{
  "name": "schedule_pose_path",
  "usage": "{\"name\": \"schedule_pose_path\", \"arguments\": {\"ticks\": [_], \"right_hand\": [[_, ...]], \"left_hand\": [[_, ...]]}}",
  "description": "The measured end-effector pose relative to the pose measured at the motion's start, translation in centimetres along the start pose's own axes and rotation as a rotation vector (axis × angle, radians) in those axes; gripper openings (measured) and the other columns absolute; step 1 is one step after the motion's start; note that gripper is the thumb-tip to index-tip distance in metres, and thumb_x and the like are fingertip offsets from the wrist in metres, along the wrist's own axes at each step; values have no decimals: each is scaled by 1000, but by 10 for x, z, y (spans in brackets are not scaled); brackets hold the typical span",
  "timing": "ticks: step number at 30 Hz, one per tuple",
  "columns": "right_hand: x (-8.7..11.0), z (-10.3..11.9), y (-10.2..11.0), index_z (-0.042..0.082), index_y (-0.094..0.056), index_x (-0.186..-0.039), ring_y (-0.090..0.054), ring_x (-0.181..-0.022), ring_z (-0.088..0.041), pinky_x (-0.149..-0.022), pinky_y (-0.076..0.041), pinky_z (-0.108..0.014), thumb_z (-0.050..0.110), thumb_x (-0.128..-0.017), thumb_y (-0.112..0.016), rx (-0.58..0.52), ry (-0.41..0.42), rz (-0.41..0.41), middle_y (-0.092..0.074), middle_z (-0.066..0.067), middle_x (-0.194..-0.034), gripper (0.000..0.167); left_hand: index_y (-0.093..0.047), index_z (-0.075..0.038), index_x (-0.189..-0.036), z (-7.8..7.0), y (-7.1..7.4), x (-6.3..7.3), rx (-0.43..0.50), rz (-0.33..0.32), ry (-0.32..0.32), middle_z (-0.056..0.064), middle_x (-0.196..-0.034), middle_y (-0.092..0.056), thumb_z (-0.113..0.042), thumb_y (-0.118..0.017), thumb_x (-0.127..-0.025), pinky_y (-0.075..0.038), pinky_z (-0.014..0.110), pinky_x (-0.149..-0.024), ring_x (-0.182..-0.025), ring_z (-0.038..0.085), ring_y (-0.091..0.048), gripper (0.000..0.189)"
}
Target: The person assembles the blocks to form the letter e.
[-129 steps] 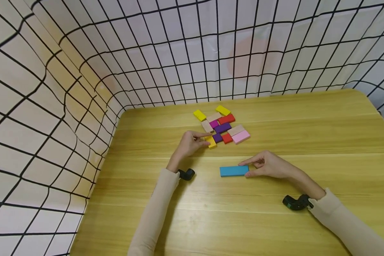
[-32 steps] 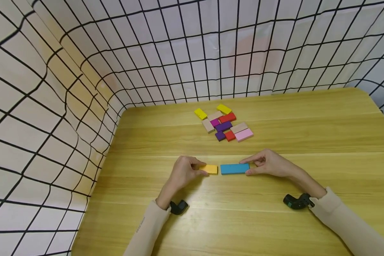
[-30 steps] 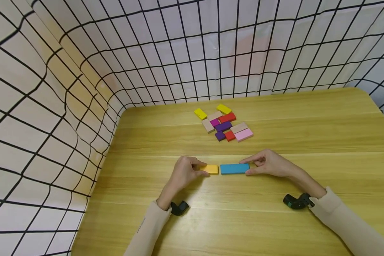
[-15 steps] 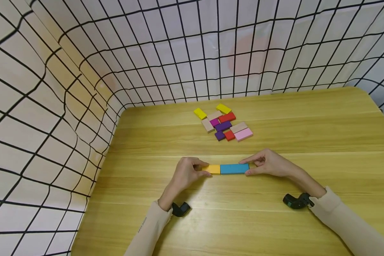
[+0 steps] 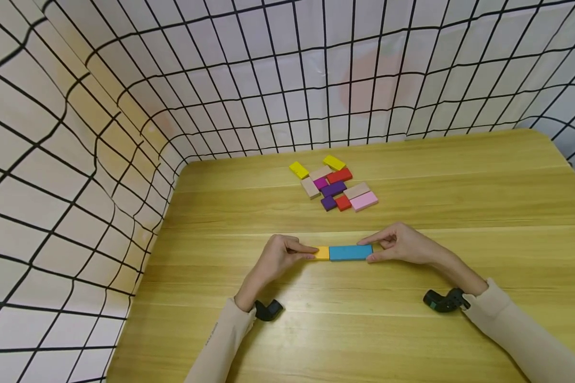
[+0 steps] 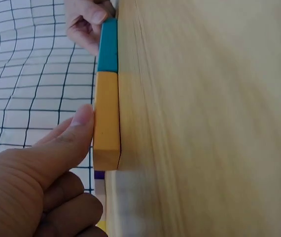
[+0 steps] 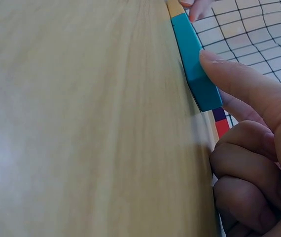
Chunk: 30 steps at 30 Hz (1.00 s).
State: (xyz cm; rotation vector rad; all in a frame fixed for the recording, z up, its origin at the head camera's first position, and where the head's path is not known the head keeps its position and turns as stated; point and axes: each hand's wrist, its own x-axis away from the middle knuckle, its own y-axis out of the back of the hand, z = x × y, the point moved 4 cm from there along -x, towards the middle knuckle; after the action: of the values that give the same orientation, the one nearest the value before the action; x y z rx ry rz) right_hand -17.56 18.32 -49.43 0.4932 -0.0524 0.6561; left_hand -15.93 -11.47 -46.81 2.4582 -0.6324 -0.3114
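Note:
A blue wooden block point(image 5: 351, 252) lies flat on the table, pinched at its right end between the thumb and index finger of my right hand point(image 5: 402, 246). End to end with it, on its left, is a shorter orange-yellow wooden block point(image 6: 107, 116). My left hand point(image 5: 280, 258) is at that block, its thumb and index finger close together over the top and hiding its left end in the head view. In the left wrist view the left thumb point(image 6: 79, 123) meets the block's upper edge, leaving the side face uncovered. The other left fingers are curled in.
Farther back, several small blocks lie flat in a loose cluster, among them a pink block point(image 5: 364, 201), a purple block point(image 5: 333, 189), a red block point(image 5: 339, 176) and a yellow block point(image 5: 299, 170). Black-gridded white cloth point(image 5: 287, 80) walls the wooden table point(image 5: 460, 202) behind and at the sides.
My left hand has brought the orange-yellow block from the cluster and slid it right against the blue block. Its fingertips have since shifted from the block's sides to its top. The right hand stays put.

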Motion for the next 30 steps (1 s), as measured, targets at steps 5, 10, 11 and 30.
{"name": "schedule_pose_path", "arguments": {"ticks": [5,10,11,30], "right_hand": [[-1,1,0,17,-78,-123,-24,-55,-5,-55,-23,-23,30,-87,-85,10,2,3,-26,9,-59,39],[-3,1,0,20,-78,-123,-25,-55,-5,-55,-23,-23,32,-86,-86,16,-7,9,-27,9,-59,40],[-3,1,0,19,-78,-124,-25,-55,-6,-55,-23,-23,32,-86,-85,12,-8,11,-27,8,-59,40],[-22,3,51,11,-72,-133,-30,-56,-6,-49,-26,-26,33,-93,-79,79,-45,-342,-37,4,-65,46]], "left_hand": [[-84,-8,-103,2,2,0,-16,22,-20,8,-73,-72,-7,-80,-88,-29,16,-54,-58,3,-27,15],[-84,-8,-102,5,3,-1,-3,26,-13,8,-79,-75,-6,-80,-88,-29,16,-55,-59,1,-29,14],[-84,-9,-102,5,3,-1,-2,25,-10,8,-78,-75,-5,-80,-88,-30,16,-55,-59,1,-29,15],[-84,-9,-101,6,2,-2,20,33,36,7,-86,-79,-6,-80,-89,-31,15,-55,-58,2,-33,14]]}}
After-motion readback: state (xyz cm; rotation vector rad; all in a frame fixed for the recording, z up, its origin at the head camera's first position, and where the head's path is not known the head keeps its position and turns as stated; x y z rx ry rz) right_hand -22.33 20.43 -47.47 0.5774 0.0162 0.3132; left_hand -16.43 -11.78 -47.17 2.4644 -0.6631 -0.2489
